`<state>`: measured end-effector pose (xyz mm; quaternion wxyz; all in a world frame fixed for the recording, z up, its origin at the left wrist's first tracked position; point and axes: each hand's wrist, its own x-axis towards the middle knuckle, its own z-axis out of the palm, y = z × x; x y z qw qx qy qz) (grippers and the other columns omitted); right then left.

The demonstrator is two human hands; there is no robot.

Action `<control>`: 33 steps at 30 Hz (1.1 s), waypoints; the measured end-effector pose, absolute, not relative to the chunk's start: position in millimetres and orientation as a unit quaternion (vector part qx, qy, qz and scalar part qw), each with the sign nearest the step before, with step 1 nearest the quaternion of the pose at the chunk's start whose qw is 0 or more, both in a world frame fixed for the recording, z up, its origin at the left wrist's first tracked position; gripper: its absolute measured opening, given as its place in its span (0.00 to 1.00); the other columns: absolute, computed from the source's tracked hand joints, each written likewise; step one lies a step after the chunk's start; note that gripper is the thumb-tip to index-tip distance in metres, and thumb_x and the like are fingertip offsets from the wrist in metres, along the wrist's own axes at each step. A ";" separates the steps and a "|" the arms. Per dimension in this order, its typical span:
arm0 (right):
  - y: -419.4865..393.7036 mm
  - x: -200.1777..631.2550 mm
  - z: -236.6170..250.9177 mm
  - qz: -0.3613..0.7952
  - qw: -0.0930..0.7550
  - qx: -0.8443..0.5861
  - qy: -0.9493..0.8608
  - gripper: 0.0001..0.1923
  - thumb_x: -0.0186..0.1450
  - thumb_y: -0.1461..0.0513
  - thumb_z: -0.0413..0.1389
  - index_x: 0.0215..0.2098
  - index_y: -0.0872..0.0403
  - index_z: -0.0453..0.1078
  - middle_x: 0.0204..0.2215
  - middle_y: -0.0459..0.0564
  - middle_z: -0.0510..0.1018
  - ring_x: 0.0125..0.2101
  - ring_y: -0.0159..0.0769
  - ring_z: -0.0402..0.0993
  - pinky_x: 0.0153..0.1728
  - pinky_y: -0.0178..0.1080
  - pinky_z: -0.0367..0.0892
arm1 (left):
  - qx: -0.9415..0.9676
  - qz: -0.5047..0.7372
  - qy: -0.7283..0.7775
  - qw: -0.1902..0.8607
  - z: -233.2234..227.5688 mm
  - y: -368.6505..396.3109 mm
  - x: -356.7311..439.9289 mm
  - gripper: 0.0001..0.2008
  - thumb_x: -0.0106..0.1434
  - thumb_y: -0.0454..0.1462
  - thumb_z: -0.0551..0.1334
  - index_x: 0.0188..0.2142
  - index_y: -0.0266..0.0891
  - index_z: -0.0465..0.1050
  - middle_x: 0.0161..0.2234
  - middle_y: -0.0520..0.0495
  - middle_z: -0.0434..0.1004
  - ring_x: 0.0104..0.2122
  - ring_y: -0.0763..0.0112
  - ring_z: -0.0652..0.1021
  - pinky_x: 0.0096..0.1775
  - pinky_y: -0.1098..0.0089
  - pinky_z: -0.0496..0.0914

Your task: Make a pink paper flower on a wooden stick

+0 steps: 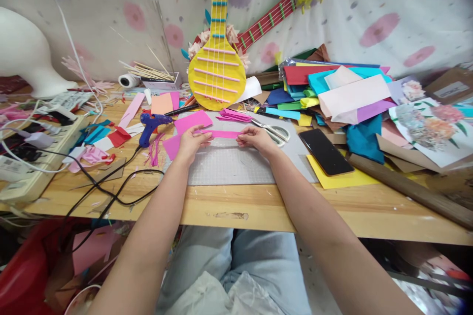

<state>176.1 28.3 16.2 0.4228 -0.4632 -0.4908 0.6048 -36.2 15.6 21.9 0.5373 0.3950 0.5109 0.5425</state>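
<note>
**Q:** What have you got in each hand?

**A:** Both on one pink paper strip (220,134). My left hand (189,141) pinches its left end, fingers closed over the edge. My right hand (255,139) pinches the right end the same way. The strip lies flat and level between them, just above the grey cutting mat (229,165) at the middle of the tabletop (258,209).

**Q:** How far along does the work look?

**A:** My judgement only: the strip is already cut to a narrow band. More pink sheet (192,121) sits touching it behind my left hand, and a stack of folded pink pieces (234,115) lies beyond. The scissors (273,131) are put down just past my right hand. The blue glue gun (151,125) rests to the left, cord trailing off the edge, untouched. So cutting seems done for this piece; folding or gluing looks still to come. The yellow paper instrument (217,71) leaning on the wall looks finished.

**Q:** Any writing or brands?

**A:** None I can read. The phone (325,151) lies dark on yellow paper (342,178). A label on the cardboard box (449,87) far right is too small to make out. The pile of coloured sheets (332,91) carries no print.
</note>
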 end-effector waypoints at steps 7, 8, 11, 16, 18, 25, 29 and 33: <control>23.9 175.5 19.7 0.611 0.397 -0.442 -0.522 0.15 0.49 0.57 0.63 0.31 0.56 0.68 0.22 0.45 0.73 0.23 0.27 0.70 0.26 0.32 0.70 | 0.397 0.549 0.502 0.538 19.5 16.3 -36.3 0.25 0.44 0.32 0.68 0.43 0.34 0.66 0.26 0.48 0.76 0.28 0.68 0.79 0.31 0.70 0.72; 23.4 173.7 20.0 0.607 0.393 -0.452 -0.522 0.15 0.48 0.56 0.63 0.29 0.56 0.68 0.20 0.44 0.72 0.22 0.26 0.69 0.25 0.32 0.69 | 0.396 0.549 0.501 0.539 19.3 16.5 -36.2 0.25 0.44 0.32 0.68 0.43 0.34 0.66 0.26 0.48 0.76 0.27 0.69 0.79 0.31 0.70 0.72; 22.7 169.3 20.5 0.592 0.394 -0.485 -0.509 0.16 0.46 0.55 0.64 0.23 0.56 0.66 0.17 0.43 0.70 0.18 0.24 0.65 0.21 0.30 0.66 | 0.393 0.547 0.498 0.546 20.7 16.7 -37.1 0.24 0.45 0.32 0.68 0.42 0.34 0.66 0.26 0.47 0.76 0.27 0.69 0.79 0.30 0.71 0.72; 28.3 181.2 25.0 0.585 0.432 -0.484 -0.487 0.16 0.45 0.56 0.65 0.23 0.57 0.65 0.17 0.42 0.69 0.18 0.23 0.64 0.22 0.30 0.64 | 0.335 0.611 0.508 0.507 28.1 18.1 -49.9 0.18 0.48 0.30 0.65 0.40 0.33 0.66 0.27 0.46 0.76 0.27 0.70 0.79 0.30 0.72 0.72; 35.7 190.2 28.3 0.586 0.448 -0.492 -0.464 0.14 0.47 0.58 0.65 0.23 0.57 0.66 0.17 0.42 0.69 0.18 0.23 0.64 0.22 0.30 0.64 | 0.309 0.645 0.517 0.471 30.3 19.6 -57.5 0.17 0.48 0.30 0.64 0.39 0.33 0.65 0.26 0.47 0.76 0.27 0.71 0.78 0.31 0.72 0.72; 85.1 193.3 38.3 0.553 0.428 -0.576 -0.422 0.07 0.53 0.64 0.61 0.23 0.57 0.66 0.17 0.46 0.70 0.17 0.25 0.64 0.21 0.31 0.67 | 0.356 0.650 0.531 0.410 22.8 25.1 -66.6 0.19 0.47 0.34 0.65 0.40 0.36 0.65 0.24 0.51 0.74 0.29 0.72 0.78 0.34 0.71 0.72; 108.5 186.8 40.0 0.449 0.357 -0.670 -0.471 0.08 0.53 0.63 0.61 0.23 0.56 0.65 0.15 0.49 0.71 0.15 0.29 0.66 0.17 0.34 0.66 | 0.391 0.636 0.542 0.385 14.0 27.2 -68.9 0.21 0.47 0.37 0.65 0.42 0.37 0.65 0.26 0.50 0.74 0.30 0.70 0.78 0.33 0.71 0.71; 111.5 192.5 41.4 0.352 0.355 -0.701 -0.509 0.09 0.53 0.61 0.60 0.27 0.56 0.63 0.15 0.49 0.72 0.16 0.32 0.68 0.16 0.34 0.65 | 0.451 0.582 0.615 0.284 12.2 26.1 -75.9 0.19 0.50 0.39 0.62 0.42 0.39 0.67 0.29 0.48 0.76 0.32 0.71 0.77 0.36 0.69 0.69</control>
